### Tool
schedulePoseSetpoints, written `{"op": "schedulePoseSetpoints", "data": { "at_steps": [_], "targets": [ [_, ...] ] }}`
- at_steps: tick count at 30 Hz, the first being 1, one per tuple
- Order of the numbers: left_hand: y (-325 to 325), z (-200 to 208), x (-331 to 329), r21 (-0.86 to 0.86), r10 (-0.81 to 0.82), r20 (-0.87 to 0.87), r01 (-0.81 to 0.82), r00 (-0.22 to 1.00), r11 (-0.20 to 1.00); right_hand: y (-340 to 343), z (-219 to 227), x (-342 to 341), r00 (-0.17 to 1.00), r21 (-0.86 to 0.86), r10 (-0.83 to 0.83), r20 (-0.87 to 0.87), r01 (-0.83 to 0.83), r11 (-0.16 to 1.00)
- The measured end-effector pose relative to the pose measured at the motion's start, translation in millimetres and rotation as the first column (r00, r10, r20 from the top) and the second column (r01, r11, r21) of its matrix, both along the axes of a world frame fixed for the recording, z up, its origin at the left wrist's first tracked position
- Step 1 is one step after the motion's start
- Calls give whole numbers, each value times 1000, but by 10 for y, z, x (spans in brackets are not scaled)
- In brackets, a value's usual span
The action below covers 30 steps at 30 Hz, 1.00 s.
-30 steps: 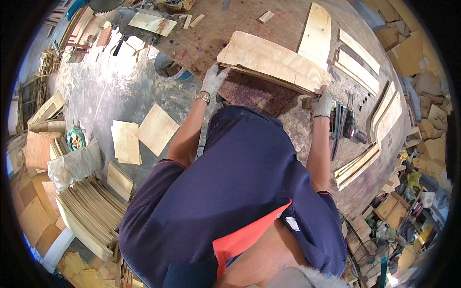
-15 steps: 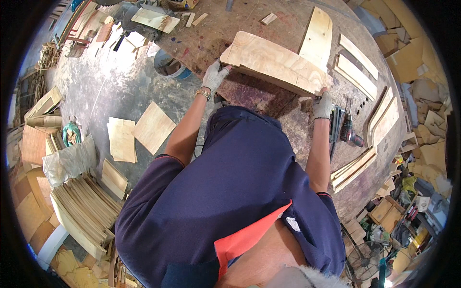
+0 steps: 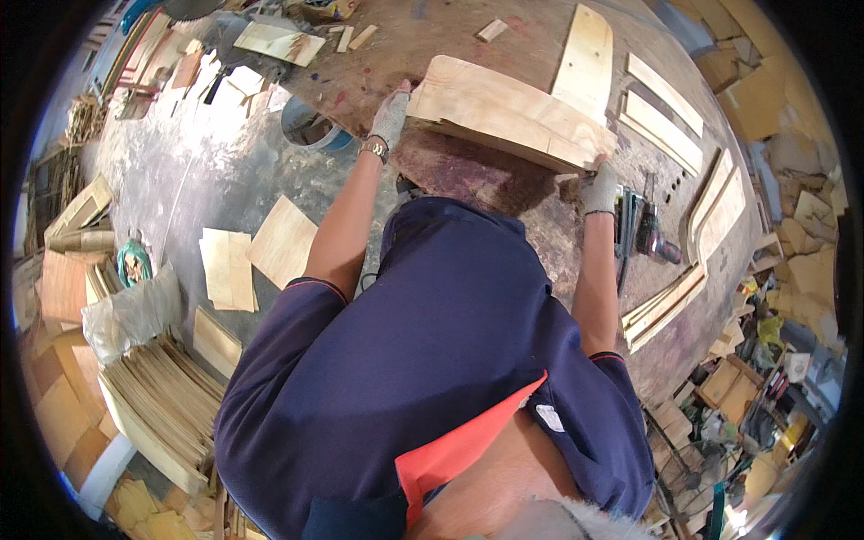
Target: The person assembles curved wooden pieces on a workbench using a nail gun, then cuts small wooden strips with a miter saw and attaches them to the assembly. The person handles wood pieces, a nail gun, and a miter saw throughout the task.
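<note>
A stack of pale plywood panels [image 3: 504, 106] with rounded corners lies on the worktable in front of me, its thick near edge facing me. My left hand [image 3: 391, 119], in a grey knitted glove with a watch at the wrist, rests flat along the stack's left end with its fingers stretched out. At the right end, my right hand [image 3: 598, 186], gloved too, has its fingers closed round the near corner. Behind the stack, another rounded plywood piece [image 3: 585, 63] points away from me.
Right of the stack lie a power drill [image 3: 661, 245], straight strips [image 3: 661, 132] and curved wood pieces [image 3: 720, 211]. A bucket [image 3: 310, 126] stands at the left. Thin wooden sheets [image 3: 227, 268] lie on the floor, near a pile of curved boards [image 3: 162, 396].
My left hand has gone from gripping the stack's corner to lying flat against its end. The right hand stays at its corner. The whole view has shifted slightly.
</note>
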<state>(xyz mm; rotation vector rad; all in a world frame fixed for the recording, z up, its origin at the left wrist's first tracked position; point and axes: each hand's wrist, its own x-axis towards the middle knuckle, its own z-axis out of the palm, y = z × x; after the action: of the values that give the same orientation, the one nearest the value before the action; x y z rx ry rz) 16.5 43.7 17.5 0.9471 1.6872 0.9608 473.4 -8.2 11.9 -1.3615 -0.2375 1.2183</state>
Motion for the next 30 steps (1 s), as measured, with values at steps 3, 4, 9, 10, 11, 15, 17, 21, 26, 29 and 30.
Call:
{"op": "schedulePoseSetpoints", "data": {
  "at_steps": [3,4,9,10,11,15,17,21,26,29,30],
  "targets": [
    [63,-42,156,166,-90,-200,124,976,978,3,110,-23,1000,-36,-9,14,10,999],
    [38,-56,164,238,-89,-195,135,977,962,-26,154,-2,997,28,76,28,-76,997],
    [46,-128,165,279,-91,48,74,995,958,-120,227,132,971,-46,185,151,-180,983],
    [91,-139,171,201,-23,-84,39,996,979,-115,232,180,964,-68,232,129,-224,972],
    [103,-147,156,231,-61,-86,79,994,970,-108,238,225,953,-132,278,121,-262,956],
    [156,-181,131,232,-67,-81,84,994,969,-166,249,247,939,-82,341,40,-337,938],
    [162,-204,127,213,-66,-43,73,997,974,-214,251,171,949,-22,313,-25,-314,949],
    [166,-243,118,213,-60,46,49,997,976,-283,258,15,965,45,264,-2,-264,964],
    [156,-252,130,171,-36,107,17,994,985,-312,256,-41,964,68,261,50,-264,962],
    [153,-229,149,214,-45,143,14,989,977,-312,243,-50,964,82,260,62,-265,961],
    [151,-218,154,230,-55,155,18,986,973,-315,236,-55,964,89,260,62,-264,960]
  ]
}}
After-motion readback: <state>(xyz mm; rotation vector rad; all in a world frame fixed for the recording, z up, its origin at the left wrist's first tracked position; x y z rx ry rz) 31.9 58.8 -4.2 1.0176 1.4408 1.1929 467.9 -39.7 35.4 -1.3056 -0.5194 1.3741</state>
